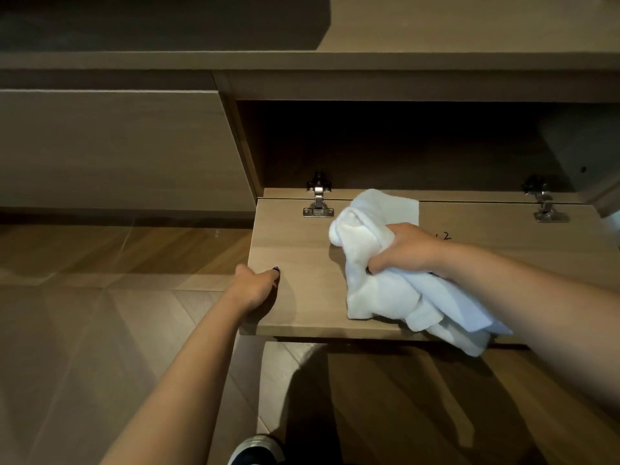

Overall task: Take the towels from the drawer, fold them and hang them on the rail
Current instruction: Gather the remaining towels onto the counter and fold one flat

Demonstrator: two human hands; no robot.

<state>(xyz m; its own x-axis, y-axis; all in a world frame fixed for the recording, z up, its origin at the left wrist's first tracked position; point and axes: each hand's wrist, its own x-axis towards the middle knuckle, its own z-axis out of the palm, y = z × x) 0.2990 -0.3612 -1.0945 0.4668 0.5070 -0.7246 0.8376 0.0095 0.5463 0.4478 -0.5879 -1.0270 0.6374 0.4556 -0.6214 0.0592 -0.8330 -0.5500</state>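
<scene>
- The right hand (407,251) grips a bunch of white towels (385,286), fingers curled round the middle of the cloth.
- The towels are crumpled, not folded. One part rises above and left of the right hand, toward the cabinet opening; the rest hangs below the hand and trails past the front edge of the door (302,229).
- The door is a flap that lies open and flat, hinged along its far edge by two metal hinges (318,203). The upper end of the towels lies just right of the left hinge.
- The left hand (256,286) holds the door's left front corner: thumb on top of the panel, fingers wrapped out of sight under the edge. It is well apart from the towels, which lie to its right.
- The compartment (402,146) behind the door is dark; its contents cannot be told.
- A small handwritten mark (444,235) sits on the door just beyond the right wrist.
- A closed drawer front (110,146) stands left of the compartment.
- Wooden floor (100,297) below; a shoe (255,449) shows at the bottom edge.
</scene>
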